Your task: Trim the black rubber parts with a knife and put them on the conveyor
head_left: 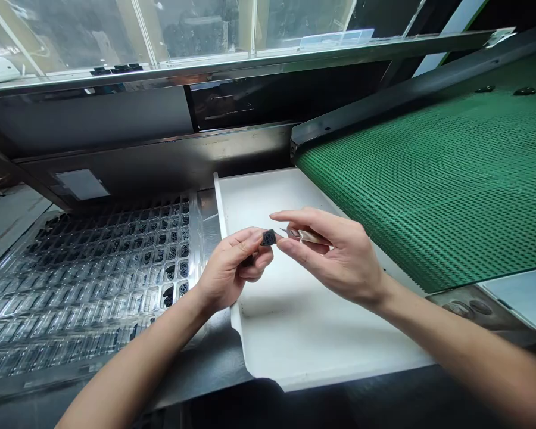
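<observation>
Between thumb and fingertips, my left hand (236, 262) pinches a small black square plastic part (268, 238) with a round spoked pattern on its face. Something dark shows under the curled fingers of that hand, too hidden to name. My right hand (335, 250) is closed around a craft knife (310, 236), its thin pointed blade directed left at the black part. The right index finger stretches out above the blade, and the thumb tip is close to the part's right edge. Both hands are over a white tray (295, 333).
Left of the white tray lies a clear plastic blister tray (116, 280), with black parts in many of its pockets. A green mesh conveyor belt (438, 161) slopes along the right, bearing two small black pieces (524, 91). A metal ledge (250, 62) crosses the back.
</observation>
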Available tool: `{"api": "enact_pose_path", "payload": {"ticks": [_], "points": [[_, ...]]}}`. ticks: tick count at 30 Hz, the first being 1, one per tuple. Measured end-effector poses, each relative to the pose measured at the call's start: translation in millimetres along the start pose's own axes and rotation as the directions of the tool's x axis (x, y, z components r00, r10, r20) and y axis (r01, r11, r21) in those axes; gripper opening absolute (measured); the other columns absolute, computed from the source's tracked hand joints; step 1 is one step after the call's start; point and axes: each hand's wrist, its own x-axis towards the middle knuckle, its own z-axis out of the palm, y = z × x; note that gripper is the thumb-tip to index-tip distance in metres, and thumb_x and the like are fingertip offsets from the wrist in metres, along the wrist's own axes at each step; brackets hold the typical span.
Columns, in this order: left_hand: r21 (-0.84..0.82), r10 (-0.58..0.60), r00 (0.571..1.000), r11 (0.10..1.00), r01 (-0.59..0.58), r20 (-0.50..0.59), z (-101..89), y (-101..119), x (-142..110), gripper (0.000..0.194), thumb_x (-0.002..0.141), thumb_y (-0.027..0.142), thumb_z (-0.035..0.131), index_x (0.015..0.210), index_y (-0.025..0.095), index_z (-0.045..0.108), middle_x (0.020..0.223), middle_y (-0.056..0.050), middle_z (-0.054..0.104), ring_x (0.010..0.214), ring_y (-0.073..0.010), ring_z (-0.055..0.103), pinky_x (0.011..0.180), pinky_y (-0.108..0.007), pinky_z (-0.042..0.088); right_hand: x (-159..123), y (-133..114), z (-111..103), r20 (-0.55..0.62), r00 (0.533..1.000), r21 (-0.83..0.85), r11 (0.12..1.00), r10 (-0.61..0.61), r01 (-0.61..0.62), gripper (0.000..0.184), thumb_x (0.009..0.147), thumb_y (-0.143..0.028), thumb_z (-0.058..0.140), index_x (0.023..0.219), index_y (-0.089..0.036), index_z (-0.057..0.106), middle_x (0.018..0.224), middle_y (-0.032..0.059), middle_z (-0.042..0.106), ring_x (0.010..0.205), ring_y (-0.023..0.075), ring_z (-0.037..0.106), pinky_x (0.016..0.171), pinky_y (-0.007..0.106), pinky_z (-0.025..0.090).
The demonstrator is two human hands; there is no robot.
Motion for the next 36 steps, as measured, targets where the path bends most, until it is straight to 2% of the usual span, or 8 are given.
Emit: {"api": "enact_pose_path", "payload": {"ticks": [5, 10, 13, 15, 17, 21, 25, 36], "points": [[0.017, -0.033, 0.999, 0.999, 0.033, 0.0, 1.1, 1, 0, 0.034, 0.103, 0.047, 0.075, 0.096, 0.014, 0.067, 0.066, 0.004, 0.046, 0.054, -0.0057, 0.024, 0.051, -0.019, 0.015, 2, -1, 0, 0.083, 0.994, 0.118, 0.99, 0.065, -0.075, 0.014, 0.104, -0.023, 0.079, 0.117, -0.019, 0.084, 0.092, 0.0029, 0.071, 0.067, 0.0119, 0.055, 0.054, 0.027, 0.041], [-0.018, -0.007, 1.0, 1.0, 0.007, -0.002, -1.2, 3, 0, 0.027, 0.102, 0.039, 0.076, 0.108, 0.013, 0.074, 0.072, 0.002, 0.052, 0.051, -0.0026, 0.021, 0.05, -0.019, 0.014, 1, 1, 1, 0.021, 0.989, 0.114, 0.983, 0.144, -0.146, 0.015, 0.107, -0.028, 0.075, 0.117, -0.021, 0.083, 0.094, 0.0026, 0.072, 0.064, 0.0122, 0.051, 0.056, 0.029, 0.041], [-0.042, 0.021, 1.0, 0.999, -0.022, -0.018, -1.8, 3, 0, 0.025, 0.104, 0.033, 0.073, 0.119, 0.013, 0.076, 0.079, 0.001, 0.058, 0.05, -0.0006, 0.021, 0.051, -0.019, 0.016, 0, 4, 0, -0.013, 0.997, 0.051, 0.996, 0.081, -0.08, 0.025, 0.113, -0.037, 0.066, 0.126, -0.02, 0.08, 0.098, 0.0048, 0.071, 0.075, 0.0155, 0.06, 0.064, 0.03, 0.049], [-0.046, 0.041, 0.998, 0.998, -0.043, -0.039, -1.0, 3, 0, 0.026, 0.104, 0.032, 0.073, 0.122, 0.014, 0.076, 0.082, 0.0, 0.061, 0.049, -0.0001, 0.021, 0.051, -0.019, 0.017, -1, 5, -1, 0.017, 1.0, -0.022, 1.0, -0.001, 0.001, 0.032, 0.117, -0.039, 0.058, 0.132, -0.019, 0.077, 0.101, 0.0071, 0.071, 0.086, 0.0191, 0.067, 0.074, 0.033, 0.055], [-0.045, 0.064, 0.996, 0.997, -0.067, -0.06, 0.4, 3, 1, 0.026, 0.104, 0.032, 0.074, 0.122, 0.015, 0.077, 0.084, -0.001, 0.063, 0.048, 0.0002, 0.022, 0.05, -0.02, 0.017, -2, 7, -1, 0.056, 0.997, -0.113, 0.992, -0.045, 0.051, 0.032, 0.118, -0.036, 0.056, 0.137, -0.019, 0.075, 0.103, 0.008, 0.074, 0.089, 0.0202, 0.071, 0.076, 0.034, 0.057], [-0.043, 0.108, 0.991, 0.993, -0.112, -0.082, 2.2, 0, 0, 0.024, 0.103, 0.032, 0.076, 0.121, 0.016, 0.078, 0.085, -0.002, 0.066, 0.047, 0.0, 0.023, 0.049, -0.02, 0.017, -5, 10, 1, 0.072, 0.993, -0.231, 0.967, -0.097, 0.111, 0.03, 0.115, -0.025, 0.063, 0.144, -0.021, 0.071, 0.114, 0.0072, 0.081, 0.088, 0.0182, 0.077, 0.075, 0.03, 0.06], [-0.011, 0.138, 0.985, 0.99, -0.14, -0.108, 2.1, -2, 0, 0.026, 0.101, 0.035, 0.078, 0.12, 0.017, 0.077, 0.085, -0.002, 0.067, 0.047, -0.0006, 0.025, 0.049, -0.021, 0.016, -6, 12, 2, 0.069, 0.986, -0.294, 0.942, -0.151, 0.164, 0.035, 0.113, -0.023, 0.067, 0.147, -0.022, 0.07, 0.118, 0.0061, 0.083, 0.079, 0.0163, 0.078, 0.074, 0.029, 0.061], [-0.013, 0.132, 0.987, 0.991, -0.133, -0.089, 0.6, -2, 0, 0.021, 0.104, 0.032, 0.075, 0.119, 0.017, 0.078, 0.083, -0.002, 0.067, 0.047, -0.0007, 0.025, 0.049, -0.02, 0.017, -5, 11, 2, 0.056, 0.983, -0.303, 0.935, -0.177, 0.186, 0.03, 0.112, -0.02, 0.07, 0.142, -0.022, 0.071, 0.124, 0.0034, 0.083, 0.072, 0.0138, 0.075, 0.068, 0.03, 0.056]]}}
